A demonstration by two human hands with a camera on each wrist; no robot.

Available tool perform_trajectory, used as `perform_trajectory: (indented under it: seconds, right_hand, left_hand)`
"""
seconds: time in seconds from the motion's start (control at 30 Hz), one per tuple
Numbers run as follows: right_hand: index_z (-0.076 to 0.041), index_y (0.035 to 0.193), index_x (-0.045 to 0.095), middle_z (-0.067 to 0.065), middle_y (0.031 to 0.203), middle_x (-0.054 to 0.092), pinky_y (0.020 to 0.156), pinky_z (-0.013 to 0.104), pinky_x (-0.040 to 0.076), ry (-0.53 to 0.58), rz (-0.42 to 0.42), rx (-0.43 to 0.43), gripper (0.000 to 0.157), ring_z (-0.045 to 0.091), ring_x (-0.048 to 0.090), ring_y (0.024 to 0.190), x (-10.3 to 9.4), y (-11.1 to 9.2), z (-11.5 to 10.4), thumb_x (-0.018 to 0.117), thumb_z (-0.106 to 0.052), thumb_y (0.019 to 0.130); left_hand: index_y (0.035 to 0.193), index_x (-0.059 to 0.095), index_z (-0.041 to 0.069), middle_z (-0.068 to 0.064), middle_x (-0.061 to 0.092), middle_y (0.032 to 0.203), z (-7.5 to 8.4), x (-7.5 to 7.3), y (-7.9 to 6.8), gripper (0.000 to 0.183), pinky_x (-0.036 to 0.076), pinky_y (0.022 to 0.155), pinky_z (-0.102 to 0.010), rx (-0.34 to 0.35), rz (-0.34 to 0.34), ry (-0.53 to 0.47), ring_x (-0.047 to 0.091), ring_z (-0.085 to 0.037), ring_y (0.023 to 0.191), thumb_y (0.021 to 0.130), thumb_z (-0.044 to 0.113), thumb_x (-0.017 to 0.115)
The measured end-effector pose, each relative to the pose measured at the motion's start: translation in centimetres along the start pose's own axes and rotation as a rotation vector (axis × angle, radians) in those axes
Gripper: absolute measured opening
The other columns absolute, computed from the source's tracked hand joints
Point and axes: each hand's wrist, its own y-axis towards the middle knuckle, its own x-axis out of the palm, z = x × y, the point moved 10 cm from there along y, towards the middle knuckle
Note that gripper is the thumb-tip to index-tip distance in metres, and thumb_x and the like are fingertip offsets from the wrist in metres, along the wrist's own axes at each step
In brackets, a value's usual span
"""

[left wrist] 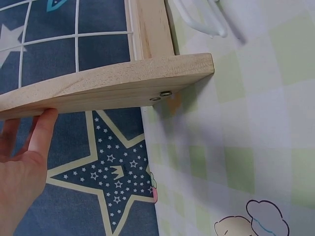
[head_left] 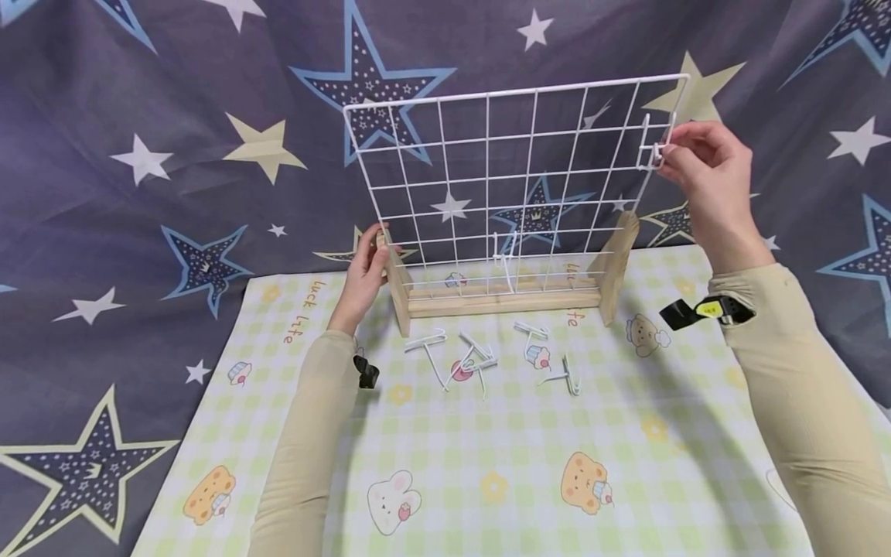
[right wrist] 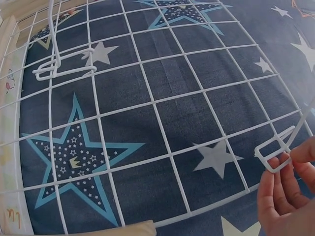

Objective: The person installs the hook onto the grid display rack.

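A white wire grid panel [head_left: 515, 92] stands upright in a wooden stand [head_left: 501, 302]. At the left, my left hand [head_left: 365, 271] grips the stand's left wooden upright [left wrist: 113, 81], with fingers against its outer face in the left wrist view. My right hand [head_left: 717, 174] pinches a white wire hook [head_left: 657, 153] against the grid near its upper right edge. In the right wrist view, fingertips and thumb meet at this hook's rectangular frame [right wrist: 257, 153]. Another white hook [right wrist: 56, 61] hangs low on the grid, near the middle.
Several loose white hooks lie on the checked tablecloth in front of the stand, among them one at the left [head_left: 426, 340] and one at the right [head_left: 567, 375]. A dark star-patterned cloth [head_left: 188, 193] hangs behind the table.
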Motion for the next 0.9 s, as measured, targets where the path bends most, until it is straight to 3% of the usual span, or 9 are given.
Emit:
perform_trajectory:
  seconds: [0.23,0.67,0.9]
  right_hand:
    - [0.010,0.095,0.063,0.014,0.081,0.065,0.067,0.024,0.056,0.078,0.009,0.053,0.011,0.021,0.063,0.071,0.2,0.3,0.5,0.059,0.015,0.085]
    - [0.007,0.096,0.064,0.013,0.081,0.065,0.067,0.025,0.055,0.068,-0.016,0.059,0.014,0.020,0.063,0.072,-0.1,-0.5,2.4,0.055,0.014,0.088]
    - [0.007,0.095,0.062,0.014,0.082,0.064,0.066,0.024,0.055,0.138,-0.044,0.085,0.009,0.020,0.062,0.073,0.1,-0.6,2.7,0.059,0.012,0.089]
  left_hand:
    - [0.150,0.031,0.017,-0.030,0.051,0.128,-0.2,0.1,-0.2,0.047,0.048,0.091,-0.056,-0.004,-0.009,0.001,0.050,-0.046,0.115,0.104,0.025,0.041]
    - [0.150,0.031,0.016,-0.035,0.046,0.129,-0.1,0.2,-0.1,0.047,0.047,0.094,-0.056,-0.003,-0.010,-0.035,0.046,-0.049,0.119,0.105,0.023,0.040]
    - [0.150,0.028,0.010,-0.036,0.047,0.130,1.7,0.4,-0.6,0.046,0.046,0.093,-0.058,-0.024,-0.027,-0.014,0.044,-0.052,0.119,0.106,0.016,0.039]
